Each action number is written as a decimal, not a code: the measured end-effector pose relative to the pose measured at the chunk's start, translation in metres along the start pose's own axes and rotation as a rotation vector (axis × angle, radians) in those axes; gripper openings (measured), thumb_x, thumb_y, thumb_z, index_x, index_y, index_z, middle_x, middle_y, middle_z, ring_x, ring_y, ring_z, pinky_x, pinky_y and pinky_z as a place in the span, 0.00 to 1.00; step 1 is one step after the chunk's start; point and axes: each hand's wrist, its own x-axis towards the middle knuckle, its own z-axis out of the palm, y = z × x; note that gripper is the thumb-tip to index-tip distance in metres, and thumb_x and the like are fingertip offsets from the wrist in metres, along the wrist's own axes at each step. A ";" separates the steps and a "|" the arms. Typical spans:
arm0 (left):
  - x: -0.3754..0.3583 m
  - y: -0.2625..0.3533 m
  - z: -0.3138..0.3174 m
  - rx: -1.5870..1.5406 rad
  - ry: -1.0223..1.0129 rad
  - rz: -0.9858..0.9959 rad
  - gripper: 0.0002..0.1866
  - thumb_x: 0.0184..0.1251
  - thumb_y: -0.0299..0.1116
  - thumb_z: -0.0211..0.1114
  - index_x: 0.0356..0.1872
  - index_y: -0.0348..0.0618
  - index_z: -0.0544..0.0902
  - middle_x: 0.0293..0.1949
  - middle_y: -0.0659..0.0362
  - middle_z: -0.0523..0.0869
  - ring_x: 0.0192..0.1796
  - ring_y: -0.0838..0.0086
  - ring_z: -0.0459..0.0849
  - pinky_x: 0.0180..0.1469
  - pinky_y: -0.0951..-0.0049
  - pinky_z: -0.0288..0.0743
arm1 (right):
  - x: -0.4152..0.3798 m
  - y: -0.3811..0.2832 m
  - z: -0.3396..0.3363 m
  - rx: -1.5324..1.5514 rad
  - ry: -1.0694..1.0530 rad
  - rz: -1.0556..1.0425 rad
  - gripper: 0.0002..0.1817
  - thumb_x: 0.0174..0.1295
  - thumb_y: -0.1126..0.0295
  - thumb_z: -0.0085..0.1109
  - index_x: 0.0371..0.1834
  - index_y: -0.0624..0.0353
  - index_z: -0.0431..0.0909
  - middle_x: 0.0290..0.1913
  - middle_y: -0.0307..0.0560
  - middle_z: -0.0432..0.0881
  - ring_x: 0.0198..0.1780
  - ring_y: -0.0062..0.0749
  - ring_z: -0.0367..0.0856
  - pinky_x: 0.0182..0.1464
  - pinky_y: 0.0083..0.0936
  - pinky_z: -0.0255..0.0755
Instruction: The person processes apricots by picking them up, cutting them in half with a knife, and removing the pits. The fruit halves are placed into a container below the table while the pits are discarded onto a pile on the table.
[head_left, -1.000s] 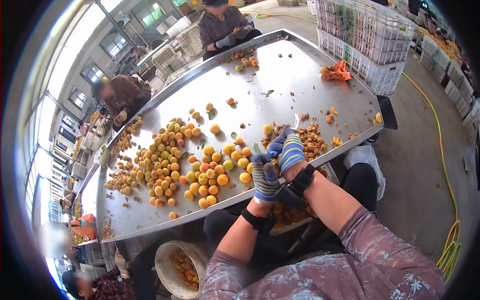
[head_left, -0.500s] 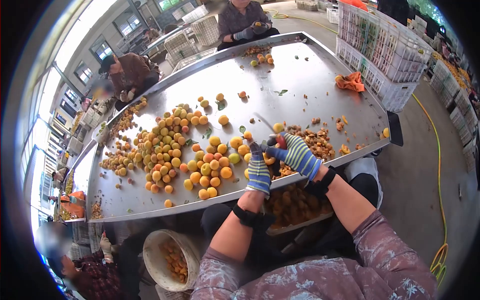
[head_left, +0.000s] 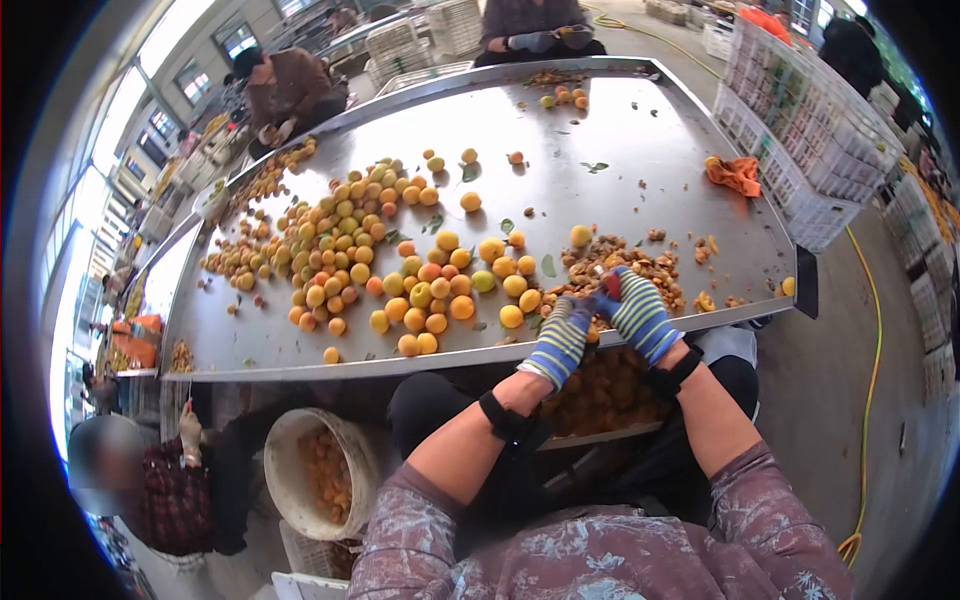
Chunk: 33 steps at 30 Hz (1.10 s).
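Both my hands wear blue-and-yellow striped gloves and meet at the near edge of the metal table. My right hand [head_left: 640,315] is closed around a red-handled knife [head_left: 612,287]; its blade is mostly hidden. Close beside it, my left hand [head_left: 562,340] has its fingers curled round an apricot [head_left: 593,334], of which only a bit of orange shows between the gloves. Just beyond the hands spreads a heap of pits and scraps [head_left: 635,268]. Whole apricots [head_left: 436,285] lie to the left of my hands, with a larger pile [head_left: 340,235] farther left.
Below the table edge sits a container of apricot halves [head_left: 605,400]. A white bucket [head_left: 283,460] with orange fruit stands at lower left. Stacked white crates [head_left: 800,130] and an orange cloth [head_left: 735,175] are at right. Other people sit around the metal table [head_left: 400,120].
My hands have drawn closer together and lower, and the knife, whose blade pointed up and left, is now mostly hidden. The view has shifted, with the table appearing turned slightly.
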 end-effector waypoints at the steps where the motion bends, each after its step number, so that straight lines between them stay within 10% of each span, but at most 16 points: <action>1: -0.010 0.017 0.003 0.150 -0.004 -0.062 0.13 0.70 0.41 0.53 0.42 0.41 0.76 0.28 0.63 0.77 0.30 0.82 0.73 0.32 0.81 0.71 | 0.005 0.008 0.000 0.051 0.017 0.058 0.19 0.53 0.58 0.66 0.36 0.64 0.75 0.28 0.54 0.81 0.30 0.45 0.80 0.34 0.33 0.73; 8: -0.039 -0.005 0.002 1.105 -0.566 0.273 0.13 0.65 0.36 0.59 0.45 0.40 0.76 0.37 0.52 0.83 0.39 0.62 0.83 0.40 0.66 0.75 | 0.004 0.019 0.009 -0.127 0.190 0.045 0.14 0.60 0.62 0.57 0.38 0.63 0.74 0.28 0.61 0.80 0.32 0.55 0.80 0.32 0.41 0.72; 19: -0.017 0.005 -0.032 0.887 -0.741 0.272 0.15 0.61 0.39 0.64 0.45 0.41 0.79 0.41 0.52 0.84 0.43 0.58 0.81 0.45 0.64 0.73 | -0.012 0.003 0.000 0.171 0.103 -0.069 0.10 0.64 0.68 0.54 0.44 0.62 0.74 0.28 0.52 0.78 0.30 0.41 0.78 0.32 0.31 0.69; 24: 0.003 0.044 -0.098 1.032 0.312 0.566 0.13 0.60 0.38 0.62 0.36 0.38 0.79 0.32 0.46 0.82 0.38 0.52 0.81 0.38 0.59 0.74 | -0.023 -0.014 -0.019 0.008 0.159 -0.121 0.09 0.66 0.67 0.51 0.39 0.62 0.74 0.24 0.59 0.75 0.25 0.52 0.73 0.27 0.38 0.65; 33: 0.042 -0.003 -0.147 1.491 0.501 -0.043 0.11 0.65 0.34 0.49 0.46 0.45 0.74 0.45 0.44 0.79 0.43 0.52 0.82 0.41 0.54 0.76 | -0.037 -0.007 -0.018 0.174 0.214 -0.126 0.12 0.65 0.68 0.54 0.33 0.69 0.73 0.22 0.57 0.76 0.22 0.40 0.74 0.26 0.31 0.66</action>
